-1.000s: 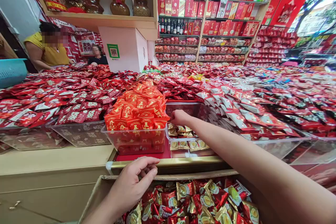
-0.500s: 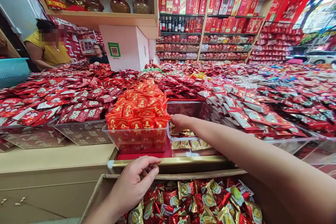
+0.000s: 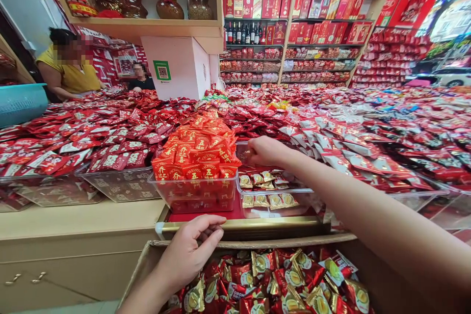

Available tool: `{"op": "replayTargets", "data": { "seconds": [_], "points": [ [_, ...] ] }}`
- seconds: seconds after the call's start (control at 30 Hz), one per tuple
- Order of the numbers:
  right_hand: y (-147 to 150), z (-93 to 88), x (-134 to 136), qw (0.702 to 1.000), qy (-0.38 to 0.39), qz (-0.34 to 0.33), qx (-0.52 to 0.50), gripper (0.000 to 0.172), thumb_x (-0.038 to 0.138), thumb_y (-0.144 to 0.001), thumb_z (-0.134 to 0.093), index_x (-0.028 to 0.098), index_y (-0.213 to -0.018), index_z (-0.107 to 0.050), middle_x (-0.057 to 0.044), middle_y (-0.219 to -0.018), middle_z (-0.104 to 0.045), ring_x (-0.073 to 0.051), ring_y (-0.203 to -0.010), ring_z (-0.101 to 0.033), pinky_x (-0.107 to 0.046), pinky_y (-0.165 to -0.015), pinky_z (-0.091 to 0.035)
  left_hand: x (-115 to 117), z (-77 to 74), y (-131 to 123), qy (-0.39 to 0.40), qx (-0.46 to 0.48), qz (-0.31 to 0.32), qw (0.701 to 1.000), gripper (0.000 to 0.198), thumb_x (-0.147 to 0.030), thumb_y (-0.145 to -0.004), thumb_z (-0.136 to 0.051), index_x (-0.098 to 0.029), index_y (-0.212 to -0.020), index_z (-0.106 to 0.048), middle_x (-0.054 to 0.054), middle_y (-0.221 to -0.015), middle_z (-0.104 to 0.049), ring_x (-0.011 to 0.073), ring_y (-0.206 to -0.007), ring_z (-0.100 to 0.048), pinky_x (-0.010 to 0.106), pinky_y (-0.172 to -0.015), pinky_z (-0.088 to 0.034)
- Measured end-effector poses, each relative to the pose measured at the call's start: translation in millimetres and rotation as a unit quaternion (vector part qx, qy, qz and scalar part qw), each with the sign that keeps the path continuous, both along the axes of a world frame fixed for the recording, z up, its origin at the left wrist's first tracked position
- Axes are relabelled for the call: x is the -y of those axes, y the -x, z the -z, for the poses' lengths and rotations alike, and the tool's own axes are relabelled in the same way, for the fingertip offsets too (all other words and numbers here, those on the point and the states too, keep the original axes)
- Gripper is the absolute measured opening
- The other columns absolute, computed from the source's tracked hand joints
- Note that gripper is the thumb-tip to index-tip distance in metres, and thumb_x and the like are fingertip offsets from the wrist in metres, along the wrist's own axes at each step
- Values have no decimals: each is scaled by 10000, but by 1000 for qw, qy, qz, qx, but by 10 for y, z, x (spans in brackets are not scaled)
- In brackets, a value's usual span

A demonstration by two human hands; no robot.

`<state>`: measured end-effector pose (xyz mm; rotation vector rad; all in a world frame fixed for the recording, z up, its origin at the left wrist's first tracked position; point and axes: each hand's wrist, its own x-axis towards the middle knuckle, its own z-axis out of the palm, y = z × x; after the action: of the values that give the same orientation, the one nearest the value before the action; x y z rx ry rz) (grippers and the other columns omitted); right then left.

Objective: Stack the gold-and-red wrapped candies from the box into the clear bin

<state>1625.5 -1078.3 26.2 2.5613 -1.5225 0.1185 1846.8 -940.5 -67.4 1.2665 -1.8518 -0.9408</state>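
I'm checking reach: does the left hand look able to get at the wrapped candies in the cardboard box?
Probably yes: the left hand appears above the left side of the open cardboard box, and no lid covers the wrapped candies.

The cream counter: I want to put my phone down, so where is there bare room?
A bare strip of cream counter runs in front of the left clear bins, up to the gold trim by the left hand. It is crowded behind, with heaped packets, and below, where sweets fill the carton.
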Motion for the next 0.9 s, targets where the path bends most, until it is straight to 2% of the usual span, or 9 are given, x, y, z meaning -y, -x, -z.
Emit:
{"op": "replayTargets", "data": {
  "seconds": [0.1, 0.17, 0.27, 0.37, 0.47, 0.57, 0.7, 0.8, 0.9],
  "points": [
    [108, -167, -583, 991, 82, -20, 101, 51, 190, -711, -472, 167, -692, -513, -30, -687, -561, -127, -603, -484, -219, -503, -302, -57, -60, 59, -63, -129, -27, 989, 204, -289, -784, -546, -203, -962, -594, 35, -852, -653, 161, -752, -588, 247, -692, -450],
    [124, -143, -1030, 977, 101, -103, 159, 71, 150, -730, -453, 168, -670, -488, -19, -690, -531, -112, -608, -457, -214, -544, -332, -137, -175, 175, -127, -254, -22, 958, 277, -322, -804, -521, -187, -1045, -541, 66, -895, -652, 167, -758, -598, 256, -677, -455],
    [70, 56, -1547, 954, 103, -242, 141, 144, 108, -785, -405, 166, -677, -482, -24, -697, -511, -115, -604, -421, -227, -546, -343, -265, -373, 427, -233, -453, 70, 858, 397, -374, -835, -464, -203, -1188, -400, 109, -1084, -592, 204, -907, -581, 327, -775, -445],
    [17, 294, -1739, 944, 112, -297, 90, 150, 133, -816, -404, 158, -697, -493, -42, -728, -517, -139, -630, -417, -271, -572, -357, -321, -453, 629, -284, -496, 48, 819, 329, -218, -837, -495, -186, -1152, -406, 102, -1022, -622, 171, -862, -603, 288, -751, -454],
    [47, 420, -1715, 946, 63, -295, 114, 139, 112, -812, -403, 158, -726, -502, -46, -768, -521, -144, -678, -441, -276, -603, -376, -295, -378, 686, -262, -483, -29, 835, 249, -146, -822, -504, -160, -1063, -443, 85, -904, -657, 147, -759, -621, 266, -695, -470],
    [97, 414, -1650, 935, -43, -230, 266, 64, 129, -778, -470, 173, -731, -474, -24, -770, -508, -115, -690, -457, -228, -603, -387, -253, -271, 656, -212, -439, -59, 871, 268, -171, -802, -538, -166, -1051, -441, 60, -798, -671, 147, -682, -618, 261, -631, -479],
    [28, 400, -1560, 860, -198, -73, 465, 304, 269, -689, -616, 198, -902, -411, 21, -706, -483, -93, -572, -445, -213, -504, -375, -255, -267, 650, -144, -412, -65, 898, 272, -213, -793, -558, -174, -1046, -468, 28, -751, -667, 117, -658, -600, 219, -629, -464],
    [-69, 468, -1481, 794, -281, -75, 533, 419, 251, -674, -623, 206, -999, -362, 54, -646, -461, -92, -571, -451, -207, -511, -374, -267, -320, 681, -137, -423, -81, 892, 263, -215, -792, -557, -189, -1045, -491, -1, -736, -656, 90, -632, -580, 185, -610, -453],
    [-99, 493, -1414, 786, -281, -87, 544, 341, 205, -698, -584, 202, -963, -370, 67, -609, -446, -85, -566, -435, -206, -525, -357, -234, -347, 697, -129, -425, -86, 892, 243, -206, -794, -548, -191, -1034, -508, -12, -739, -650, 89, -665, -584, 174, -621, -451]
  ]
}}
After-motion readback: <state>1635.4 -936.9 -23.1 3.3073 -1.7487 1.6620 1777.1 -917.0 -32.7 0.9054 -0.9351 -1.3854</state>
